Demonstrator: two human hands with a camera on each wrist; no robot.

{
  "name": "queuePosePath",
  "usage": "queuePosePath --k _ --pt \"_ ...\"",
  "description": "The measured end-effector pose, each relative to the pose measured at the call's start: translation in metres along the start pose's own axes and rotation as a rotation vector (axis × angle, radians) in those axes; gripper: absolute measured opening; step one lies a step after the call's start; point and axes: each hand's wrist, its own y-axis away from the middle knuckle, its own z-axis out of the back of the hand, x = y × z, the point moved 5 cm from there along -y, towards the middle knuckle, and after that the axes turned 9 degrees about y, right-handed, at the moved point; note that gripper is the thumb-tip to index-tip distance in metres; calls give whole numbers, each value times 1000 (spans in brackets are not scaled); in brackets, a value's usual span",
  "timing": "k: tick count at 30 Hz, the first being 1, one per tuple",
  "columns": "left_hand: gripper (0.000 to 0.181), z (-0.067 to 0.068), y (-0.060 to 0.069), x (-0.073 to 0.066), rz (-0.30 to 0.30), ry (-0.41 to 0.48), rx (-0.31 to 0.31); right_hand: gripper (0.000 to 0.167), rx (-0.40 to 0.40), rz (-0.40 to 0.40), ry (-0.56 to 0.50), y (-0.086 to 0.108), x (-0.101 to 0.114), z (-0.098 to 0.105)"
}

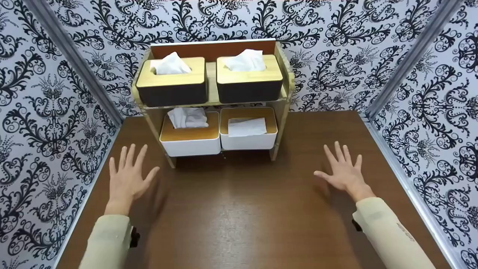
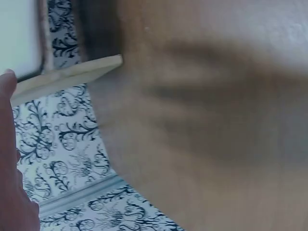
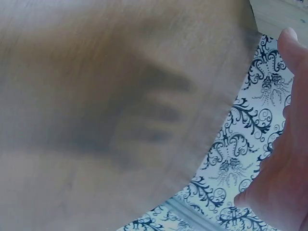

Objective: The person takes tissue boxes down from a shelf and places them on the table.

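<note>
In the head view my left hand [image 1: 129, 181] is spread above the table, palm down, left of a wooden two-tier shelf [image 1: 282, 123]. My right hand [image 1: 345, 173], fingers also spread, is over the table's right side. Neither hand holds anything. On the upper tier stand two dark tissue boxes [image 1: 173, 93] [image 1: 249, 89] with light wooden lids; the lower tier has two white ones [image 1: 192, 147] [image 1: 249, 142] with browner lids. White tissue shows on each lid. The wrist views show parts of the left hand [image 2: 14, 168] and right hand [image 3: 284, 159] at the frame edges.
The brown table [image 1: 231, 209] reaches toward the camera from the shelf. Patterned black-and-white walls [image 1: 336, 56] stand behind and on both sides, with grey metal strips [image 1: 410, 56] at the corners. Hand shadows fall on the tabletop.
</note>
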Motion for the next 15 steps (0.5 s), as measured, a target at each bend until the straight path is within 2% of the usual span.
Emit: queuePosePath --k 15 --pt "72 60 -32 -39 -58 93 -243 95 -72 80 26 -7 23 28"
